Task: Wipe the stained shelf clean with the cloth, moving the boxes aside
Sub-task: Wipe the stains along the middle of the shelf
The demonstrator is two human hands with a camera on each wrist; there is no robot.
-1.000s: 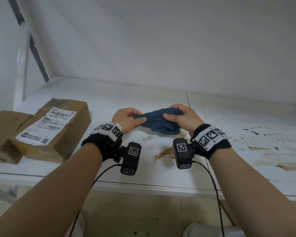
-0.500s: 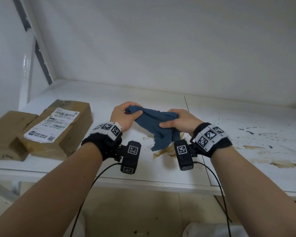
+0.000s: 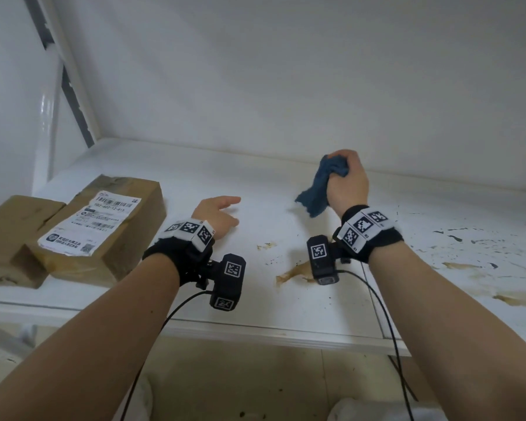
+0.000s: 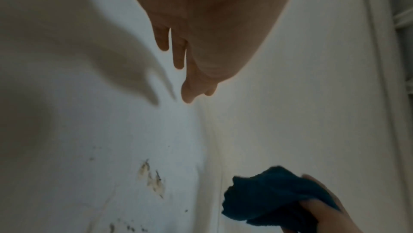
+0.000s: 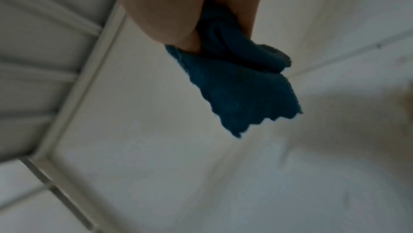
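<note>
My right hand [image 3: 345,174] is raised above the white shelf [image 3: 195,183] and grips a bunched blue cloth [image 3: 318,189], whose loose end hangs down toward the shelf. The right wrist view shows the cloth [image 5: 241,84] dangling from my curled fingers [image 5: 190,40]. Empty, my left hand [image 3: 222,212] hovers low over the shelf with straight, relaxed fingers [image 4: 178,54]. Brown stains [image 3: 292,276] lie near the front edge between my wrists, and more stains [image 3: 516,299] spread over the right part. Two cardboard boxes stand at the left: one with a shipping label [image 3: 104,226], one plain [image 3: 9,235].
The shelf's back wall [image 3: 286,86] rises close behind my hands. A white upright post [image 3: 47,129] stands at the left end. The shelf's front edge [image 3: 255,332] runs below my wrists, with the floor beneath it.
My left hand has let go of the cloth and moved left and down. My right hand has lifted the cloth up and to the right, bunched in its fist.
</note>
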